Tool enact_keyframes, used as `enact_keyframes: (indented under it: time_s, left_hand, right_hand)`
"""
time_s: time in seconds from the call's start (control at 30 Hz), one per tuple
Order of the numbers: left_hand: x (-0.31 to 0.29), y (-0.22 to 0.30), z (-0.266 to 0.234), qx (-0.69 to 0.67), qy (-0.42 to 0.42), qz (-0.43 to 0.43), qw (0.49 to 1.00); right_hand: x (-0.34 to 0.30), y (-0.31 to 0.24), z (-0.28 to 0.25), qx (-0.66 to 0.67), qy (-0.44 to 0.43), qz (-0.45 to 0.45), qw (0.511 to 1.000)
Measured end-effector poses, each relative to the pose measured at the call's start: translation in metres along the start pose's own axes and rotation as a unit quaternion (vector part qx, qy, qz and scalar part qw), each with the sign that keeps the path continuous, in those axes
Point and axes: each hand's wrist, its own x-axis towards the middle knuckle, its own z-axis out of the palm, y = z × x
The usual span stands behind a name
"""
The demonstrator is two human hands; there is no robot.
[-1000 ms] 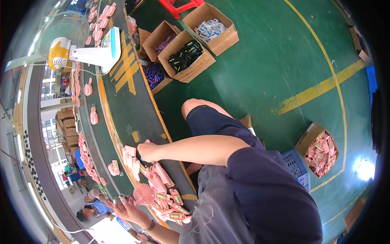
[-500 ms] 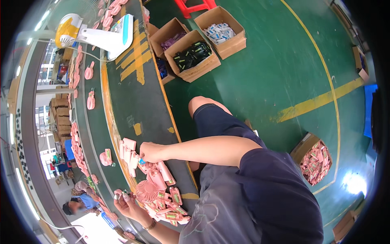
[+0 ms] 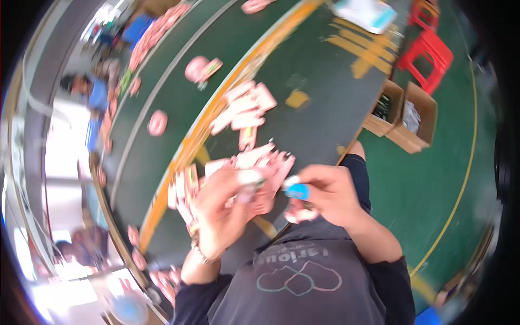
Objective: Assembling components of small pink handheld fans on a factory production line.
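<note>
My left hand (image 3: 219,208) is raised over the bench, thumb and forefinger pinched on something small and pale, too blurred to name. Facing it, my right hand (image 3: 333,195) is closed around a small pink plastic part (image 3: 300,213). A blue rounded thing (image 3: 297,191) shows at its fingertips; whether worn or held, I cannot tell. Beneath and behind my hands lies a heap of pink plastic parts (image 3: 252,157), partly hidden by the left hand. Farther off is a looser group of pink casings (image 3: 244,108).
Beyond the bench's yellow-taped edge, a green conveyor belt (image 3: 179,97) carries a pink handheld fan (image 3: 197,69) and other pink pieces. A white fan base (image 3: 365,15) stands at the far end. Cardboard boxes (image 3: 417,122) and a red stool (image 3: 430,59) are to the right. People sit across the belt.
The view has swung round. My right hand has left the pink casings, and both hands are now raised close together in front of my chest.
</note>
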Motion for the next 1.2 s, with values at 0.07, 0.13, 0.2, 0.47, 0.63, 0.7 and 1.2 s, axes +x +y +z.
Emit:
enact_keyframes:
  time_s: [0.07,0.13,0.2,0.47,0.63,0.7,1.2]
  left_hand:
    - [-0.005,0.004,0.0,0.023,-0.024,0.0,0.999]
    - [-0.008,0.012,-0.002,-0.01,-0.022,-0.03,0.999]
    - [-0.014,0.013,-0.004,-0.042,-0.027,-0.045,0.998]
    - [-0.028,0.004,-0.011,-0.022,0.02,0.004,1.0]
    - [-0.033,-0.001,-0.012,-0.048,0.036,0.009,0.998]
    - [-0.037,0.006,-0.009,-0.256,0.064,-0.214,0.941]
    - [-0.036,-0.004,-0.047,-0.071,0.017,-0.026,0.997]
  right_hand:
    - [-0.008,-0.01,0.012,0.045,0.015,0.052,0.998]
    - [-0.009,-0.011,0.024,-0.001,0.013,0.054,0.998]
    - [-0.009,-0.014,0.032,-0.045,0.012,0.04,0.998]
    - [-0.006,-0.012,0.05,-0.142,-0.001,0.001,0.99]
    - [-0.002,-0.008,0.051,-0.143,-0.004,-0.048,0.989]
    - [0.0,-0.009,0.053,-0.124,0.0,-0.051,0.991]
    - [0.021,-0.012,0.07,-0.071,-0.06,0.037,0.995]
